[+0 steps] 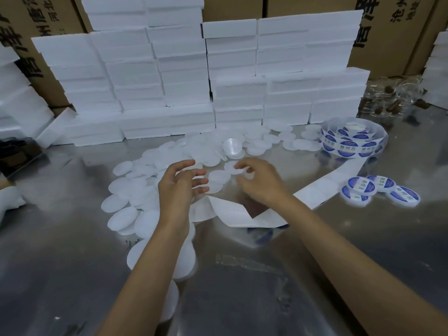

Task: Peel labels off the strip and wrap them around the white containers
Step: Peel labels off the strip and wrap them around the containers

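Hovering over the steel desk (72,251), left hand (178,187) shows a wide, empty grip. Right hand (260,180) pinches a white container (248,172). Label strip (242,214) lies beneath both; unlabelled containers (135,197) lie left, labelled ones (380,190) right.

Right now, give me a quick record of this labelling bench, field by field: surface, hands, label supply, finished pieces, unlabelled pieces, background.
surface: shiny metal table
left hand: open, fingers spread, holding nothing
right hand: fingers pinched at a white container
label supply: label roll far right, its empty strip trailing under the hands
finished: three labelled containers clustered at right
unlabelled: scattered white discs left and centre
background: stacked foam boxes, cardboard cartons behind
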Tool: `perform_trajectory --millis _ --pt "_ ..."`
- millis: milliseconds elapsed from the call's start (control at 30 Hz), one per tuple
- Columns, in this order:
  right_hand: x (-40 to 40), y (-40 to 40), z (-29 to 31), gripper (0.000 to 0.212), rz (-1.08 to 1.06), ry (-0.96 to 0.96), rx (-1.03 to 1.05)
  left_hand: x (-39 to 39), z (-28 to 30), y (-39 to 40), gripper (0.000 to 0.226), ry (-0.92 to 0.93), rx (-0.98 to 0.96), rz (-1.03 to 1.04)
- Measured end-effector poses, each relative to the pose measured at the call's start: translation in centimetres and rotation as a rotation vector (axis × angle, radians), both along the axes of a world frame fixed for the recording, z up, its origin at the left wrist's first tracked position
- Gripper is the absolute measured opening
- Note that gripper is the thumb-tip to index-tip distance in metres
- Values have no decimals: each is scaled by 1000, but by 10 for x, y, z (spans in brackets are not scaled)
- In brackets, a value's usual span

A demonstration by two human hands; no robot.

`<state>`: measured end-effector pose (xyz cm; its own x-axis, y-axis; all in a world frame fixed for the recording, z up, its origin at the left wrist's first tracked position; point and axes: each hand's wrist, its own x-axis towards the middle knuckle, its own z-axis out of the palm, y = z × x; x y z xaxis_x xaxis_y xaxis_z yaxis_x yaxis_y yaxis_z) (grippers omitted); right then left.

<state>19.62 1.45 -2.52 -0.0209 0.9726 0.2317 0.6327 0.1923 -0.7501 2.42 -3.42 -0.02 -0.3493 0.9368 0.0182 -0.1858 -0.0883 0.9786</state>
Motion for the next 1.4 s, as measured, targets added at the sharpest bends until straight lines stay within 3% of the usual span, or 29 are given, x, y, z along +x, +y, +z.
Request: perform_trajectory --millis 133,267,400,533,633,733,833,900,1000,1067,1167,1233,1300,1400 --pt "-29 20 -6 41 134 -289 -9 -9 -1 2 26 -13 4 7" --pt "-35 27 -16 25 113 -327 128 -8 -1 3 26 -22 -16 -19" --pt "-34 21 -19 24 35 -587 391 -7 1 3 25 -21 -31 -24" --pt "-30 12 -5 26 -74 -400 427 -8 3 4 23 -21 -66 -29" --pt "-32 -4 10 23 -85 -205 517 -9 4 4 20 -124 -87 -164" --pt "-38 -30 21 18 -66 -185 667 -5 7 -1 28 -312 -75 -396" --pt "-40 -51 23 22 103 -271 722 -2 11 -4 22 -459 -18 -504" --pt "-37 -58 24 24 212 -280 661 -3 11 -4 23 -454 6 -471" --pt "-25 -62 27 26 189 -32 445 -8 10 -3 29 -388 55 -400" --pt "-8 -61 29 16 143 92 300 -10 9 -2 29 -321 65 -368" --pt "26 -61 28 15 292 -51 -46 -11 9 -1 27 -195 57 -350" --pt "47 -66 22 41 430 -261 -240 -9 8 -1 26 -114 46 -342" --pt "57 -70 15 49 505 -401 -291 -6 8 -1 26 -84 48 -338" --pt "58 -68 6 20 397 -268 -155 -1 8 -3 35 -25 80 -342"
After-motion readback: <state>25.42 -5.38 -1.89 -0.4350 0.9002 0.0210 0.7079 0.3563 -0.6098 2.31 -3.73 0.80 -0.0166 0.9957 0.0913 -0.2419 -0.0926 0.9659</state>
